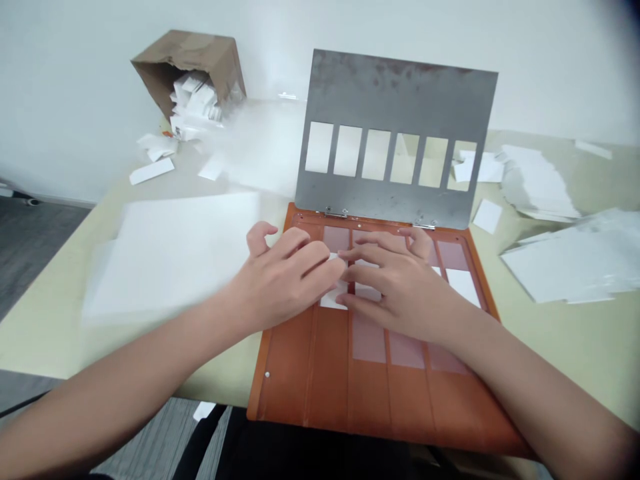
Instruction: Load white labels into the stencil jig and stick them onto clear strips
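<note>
An orange-brown jig board [330, 373] with long parallel grooves lies before me, its hinged grey metal plate [395, 100] standing raised at the back. White cards [463, 287] and pinkish translucent strips [369, 339] rest in the grooves. My left hand [300, 273] is closed, its fingers curled at a white card [333, 298] in a left groove; what they pinch is hidden. My right hand [400, 280] reaches across from the right, fingers apart over the middle cards. Its fingertips come close to my left fingers. The raised plate has a row of several rectangular windows.
White sheets [175, 253] are stacked on the table at left. A tipped cardboard box [200, 50] spills white paper pieces [195, 100] behind them. More white pieces [575, 253] lie in piles at right. The board's front edge overhangs the table toward my lap.
</note>
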A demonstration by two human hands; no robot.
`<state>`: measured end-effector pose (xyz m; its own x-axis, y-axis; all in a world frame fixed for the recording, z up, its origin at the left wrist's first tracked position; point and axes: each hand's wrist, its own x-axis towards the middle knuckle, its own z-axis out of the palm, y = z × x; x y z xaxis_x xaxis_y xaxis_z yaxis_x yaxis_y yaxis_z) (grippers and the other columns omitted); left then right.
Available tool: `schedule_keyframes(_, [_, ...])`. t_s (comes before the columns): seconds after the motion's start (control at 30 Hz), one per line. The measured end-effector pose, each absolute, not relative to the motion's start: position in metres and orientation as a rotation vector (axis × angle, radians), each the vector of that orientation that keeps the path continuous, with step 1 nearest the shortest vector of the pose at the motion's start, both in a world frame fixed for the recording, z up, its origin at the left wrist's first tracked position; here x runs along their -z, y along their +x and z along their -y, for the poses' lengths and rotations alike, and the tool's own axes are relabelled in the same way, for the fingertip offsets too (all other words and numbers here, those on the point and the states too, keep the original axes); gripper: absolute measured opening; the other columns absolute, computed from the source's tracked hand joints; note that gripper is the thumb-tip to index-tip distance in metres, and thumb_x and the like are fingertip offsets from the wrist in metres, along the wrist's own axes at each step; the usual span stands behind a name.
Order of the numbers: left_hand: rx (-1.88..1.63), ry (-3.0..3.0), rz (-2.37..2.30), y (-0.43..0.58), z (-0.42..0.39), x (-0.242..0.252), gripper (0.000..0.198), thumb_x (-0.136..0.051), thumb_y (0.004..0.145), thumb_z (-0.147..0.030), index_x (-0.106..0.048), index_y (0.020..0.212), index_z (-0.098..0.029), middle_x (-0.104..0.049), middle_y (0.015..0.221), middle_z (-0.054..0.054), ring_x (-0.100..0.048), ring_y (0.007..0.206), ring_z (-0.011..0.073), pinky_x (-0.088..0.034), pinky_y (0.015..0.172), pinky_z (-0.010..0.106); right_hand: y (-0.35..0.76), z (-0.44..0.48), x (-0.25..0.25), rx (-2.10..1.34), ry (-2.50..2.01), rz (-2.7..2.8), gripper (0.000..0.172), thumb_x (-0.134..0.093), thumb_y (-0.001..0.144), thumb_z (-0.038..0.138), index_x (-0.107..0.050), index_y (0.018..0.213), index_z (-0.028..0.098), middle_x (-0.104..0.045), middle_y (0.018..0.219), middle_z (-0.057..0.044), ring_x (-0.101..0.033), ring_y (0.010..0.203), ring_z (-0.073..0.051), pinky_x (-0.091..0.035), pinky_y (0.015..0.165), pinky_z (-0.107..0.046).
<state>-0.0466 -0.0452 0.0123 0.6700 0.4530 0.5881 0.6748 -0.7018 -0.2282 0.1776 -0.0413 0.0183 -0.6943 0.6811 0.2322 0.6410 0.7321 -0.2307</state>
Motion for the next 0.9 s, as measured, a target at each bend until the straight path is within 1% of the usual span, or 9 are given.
schedule_keyframes(0.13, [0.755, -2.517, 0.966, -0.045, 0.051, -0.014, 0.008, -0.058, 0.091, -0.021, -0.055, 0.083, -0.021, -0.067, 0.08, -0.003, -0.056, 0.078, 0.0164, -0.024, 0.08, 0.04, 0.177, 0.04, -0.014, -0.163, -1.026, 2.605, 0.02, -0.061, 0.096, 0.033, -0.072, 0.082, 0.023, -0.074, 0.108, -0.004, -0.06, 0.114, -0.028, -0.023, 0.097, -0.05])
schedule_keyframes(0.23, [0.668, -2.606, 1.164, -0.044, 0.056, -0.016, 0.011, -0.061, 0.087, -0.028, -0.054, 0.085, -0.019, -0.065, 0.084, -0.001, -0.056, 0.079, 0.0184, -0.024, 0.078, 0.04, 0.178, 0.038, -0.01, -0.114, -0.99, 2.585, 0.019, -0.061, 0.096, 0.03, -0.074, 0.083, 0.026, -0.075, 0.108, -0.002, -0.06, 0.113, -0.027, -0.022, 0.099, -0.051])
schedule_keyframes(0.33, [0.509, -2.691, 1.418, -0.043, 0.059, -0.017, 0.025, -0.065, 0.083, -0.038, -0.056, 0.093, -0.018, -0.064, 0.091, 0.003, -0.056, 0.084, 0.0218, -0.024, 0.077, 0.039, 0.177, 0.038, -0.007, -0.063, -0.973, 2.554, 0.018, -0.062, 0.095, 0.029, -0.076, 0.083, 0.028, -0.076, 0.105, 0.0, -0.06, 0.114, -0.028, -0.019, 0.101, -0.053])
schedule_keyframes(0.43, [0.453, -2.723, 1.511, -0.044, 0.059, -0.017, 0.032, -0.067, 0.082, -0.044, -0.055, 0.096, -0.017, -0.063, 0.096, 0.003, -0.055, 0.086, 0.0233, -0.023, 0.077, 0.039, 0.176, 0.038, -0.007, -0.037, -0.975, 2.525, 0.018, -0.064, 0.093, 0.028, -0.076, 0.08, 0.028, -0.077, 0.103, 0.001, -0.061, 0.112, -0.028, -0.018, 0.103, -0.052])
schedule_keyframes(0.57, [0.486, -2.656, 1.439, -0.043, 0.061, -0.019, 0.027, -0.064, 0.085, -0.04, -0.057, 0.094, -0.017, -0.064, 0.095, 0.005, -0.056, 0.085, 0.0234, -0.025, 0.077, 0.04, 0.174, 0.039, -0.007, -0.043, -0.981, 2.504, 0.02, -0.064, 0.093, 0.028, -0.075, 0.076, 0.027, -0.077, 0.101, 0.001, -0.062, 0.11, -0.027, -0.017, 0.105, -0.053])
schedule_keyframes(0.67, [0.552, -2.596, 1.219, -0.039, 0.069, -0.021, 0.013, -0.058, 0.091, -0.028, -0.057, 0.083, -0.017, -0.063, 0.082, 0.002, -0.056, 0.077, 0.0205, -0.03, 0.078, 0.041, 0.173, 0.039, -0.008, -0.053, -0.981, 2.501, 0.022, -0.063, 0.092, 0.026, -0.074, 0.074, 0.025, -0.077, 0.099, 0.0, -0.062, 0.108, -0.027, -0.017, 0.105, -0.055])
schedule_keyframes(0.73, [0.562, -2.619, 1.065, -0.034, 0.08, -0.022, 0.014, -0.056, 0.092, -0.02, -0.059, 0.078, -0.018, -0.06, 0.074, 0.0, -0.056, 0.073, 0.0187, -0.034, 0.078, 0.04, 0.173, 0.04, -0.008, -0.045, -0.967, 2.497, 0.023, -0.062, 0.092, 0.022, -0.074, 0.072, 0.024, -0.077, 0.097, -0.001, -0.063, 0.107, -0.027, -0.019, 0.104, -0.055])
schedule_keyframes(0.8, [0.506, -2.655, 0.991, -0.028, 0.092, -0.021, 0.015, -0.055, 0.093, -0.022, -0.065, 0.084, -0.016, -0.063, 0.075, 0.001, -0.058, 0.073, 0.0185, -0.039, 0.079, 0.038, 0.172, 0.04, -0.008, -0.038, -0.959, 2.493, 0.023, -0.062, 0.091, 0.018, -0.074, 0.071, 0.023, -0.077, 0.096, -0.002, -0.063, 0.106, -0.027, -0.024, 0.102, -0.053])
schedule_keyframes(0.9, [0.444, -2.656, 0.996, -0.022, 0.107, -0.015, 0.036, -0.051, 0.097, -0.035, -0.07, 0.105, -0.005, -0.071, 0.096, 0.011, -0.064, 0.088, 0.0238, -0.045, 0.084, 0.038, 0.172, 0.041, -0.009, -0.088, -0.98, 2.493, 0.022, -0.062, 0.089, 0.018, -0.073, 0.07, 0.023, -0.077, 0.099, -0.003, -0.063, 0.109, -0.028, -0.034, 0.098, -0.049])
